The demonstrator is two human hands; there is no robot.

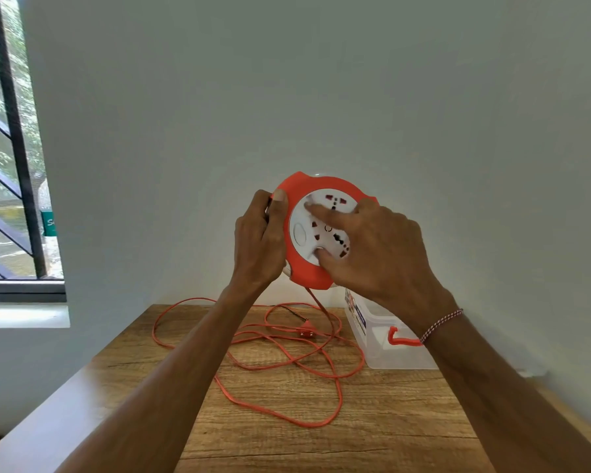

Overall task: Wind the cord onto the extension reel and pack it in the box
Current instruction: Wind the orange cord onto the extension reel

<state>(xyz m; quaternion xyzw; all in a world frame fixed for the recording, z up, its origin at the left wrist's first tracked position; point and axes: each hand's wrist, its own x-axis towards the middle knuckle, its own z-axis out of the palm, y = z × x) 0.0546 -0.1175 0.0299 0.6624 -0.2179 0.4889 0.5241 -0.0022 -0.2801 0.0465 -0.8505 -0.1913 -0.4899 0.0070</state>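
Now the right hand (376, 240) lays 2 straight fingers (325, 213) on the white socket disc (321, 230), ready to spin it. The left hand (260, 240) curls tight round the orange rim of the extension reel (304, 271), held up in the air above the wooden table (321, 438). Most of the orange cord (287, 356) lies loose mid-table, plug (68, 332) included. Turn slowly and keep the reel steady, so no loops snag. The clear plastic box (382, 339) waits at the far right edge.

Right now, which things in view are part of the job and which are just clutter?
Job: extension reel, gripped by left hand, right hand on its socket face; orange cord with plug; clear plastic box.
Lying about: bottle by window; wooden table.
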